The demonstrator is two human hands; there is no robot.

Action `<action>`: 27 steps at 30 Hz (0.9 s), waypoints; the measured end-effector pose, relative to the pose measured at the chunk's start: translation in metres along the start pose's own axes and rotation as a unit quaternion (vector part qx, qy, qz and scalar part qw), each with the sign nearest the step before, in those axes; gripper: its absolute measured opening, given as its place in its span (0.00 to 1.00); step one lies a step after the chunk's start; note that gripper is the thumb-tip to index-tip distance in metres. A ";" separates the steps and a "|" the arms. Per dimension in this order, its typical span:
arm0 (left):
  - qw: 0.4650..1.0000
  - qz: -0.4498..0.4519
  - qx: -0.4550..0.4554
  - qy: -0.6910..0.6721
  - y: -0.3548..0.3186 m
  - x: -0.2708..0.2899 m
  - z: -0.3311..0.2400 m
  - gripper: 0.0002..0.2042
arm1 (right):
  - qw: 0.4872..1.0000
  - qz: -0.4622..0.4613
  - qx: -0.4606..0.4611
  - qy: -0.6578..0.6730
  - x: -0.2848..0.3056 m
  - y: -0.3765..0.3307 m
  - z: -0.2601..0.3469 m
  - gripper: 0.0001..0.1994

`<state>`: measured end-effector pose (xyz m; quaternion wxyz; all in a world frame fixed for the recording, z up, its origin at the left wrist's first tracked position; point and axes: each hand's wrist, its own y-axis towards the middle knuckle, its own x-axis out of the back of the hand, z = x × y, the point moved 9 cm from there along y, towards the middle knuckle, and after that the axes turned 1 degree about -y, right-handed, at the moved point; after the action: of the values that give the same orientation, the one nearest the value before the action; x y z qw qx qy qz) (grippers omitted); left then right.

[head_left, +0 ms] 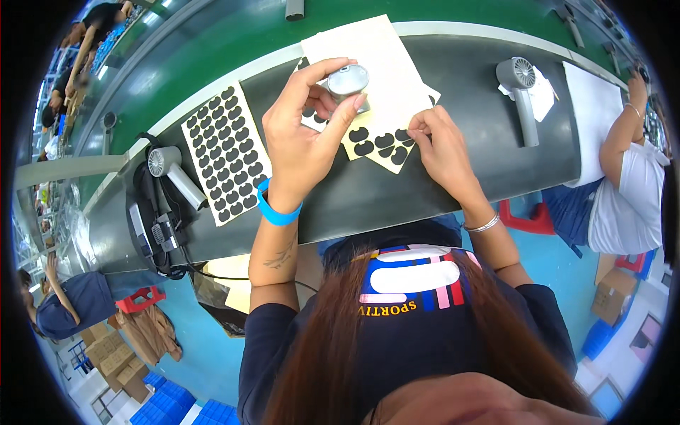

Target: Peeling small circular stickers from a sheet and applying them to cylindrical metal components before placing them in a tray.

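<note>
While my left hand [301, 134] pinches the small grey fan [347, 79] above the desk [496, 163], my right hand [443, 149] pinches at black pads [375, 142] lying at five o'clock from it.

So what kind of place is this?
Probably a factory assembly line: a long dark workbench beside a green conveyor, sheets of black die-cut pads, grey handheld fans, and a co-worker alongside.

A grey fan [523, 95] lies on the dark table [397, 191], well to the right. Another fan [172, 173] lies on the left, just beside a white sheet of black stickers [227, 152]. A red stool [528, 219] stands on the blue floor [205, 354].
</note>
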<state>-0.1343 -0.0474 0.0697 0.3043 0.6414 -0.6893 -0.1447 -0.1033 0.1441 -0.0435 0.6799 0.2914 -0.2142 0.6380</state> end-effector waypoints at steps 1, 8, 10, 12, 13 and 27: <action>1.000 0.000 -0.001 0.002 -0.001 -0.001 0.000 0.17 | 1.000 0.003 0.009 0.017 0.001 0.001 0.000 0.05; 0.996 -0.015 0.065 -0.064 -0.014 -0.001 -0.002 0.17 | 0.950 0.002 -0.005 0.311 0.051 -0.006 0.015 0.03; 0.986 0.011 0.109 -0.126 -0.021 -0.009 -0.001 0.18 | 0.941 -0.028 0.043 0.334 0.074 -0.010 0.039 0.06; 0.984 0.027 0.113 -0.134 -0.025 -0.013 -0.005 0.18 | 0.934 -0.035 0.067 0.348 0.081 -0.012 0.061 0.09; 0.982 0.041 0.117 -0.143 -0.028 -0.016 -0.006 0.18 | 0.932 -0.041 0.079 0.352 0.082 -0.012 0.071 0.12; 0.942 0.099 0.171 -0.270 -0.047 -0.034 -0.008 0.20 | 0.924 0.017 0.079 0.374 0.064 0.001 0.096 0.16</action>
<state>-0.0922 -0.0188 0.0403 0.0049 0.5494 -0.8198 -0.1617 -0.0906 0.1274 0.0698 0.6741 0.0811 0.1018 0.7271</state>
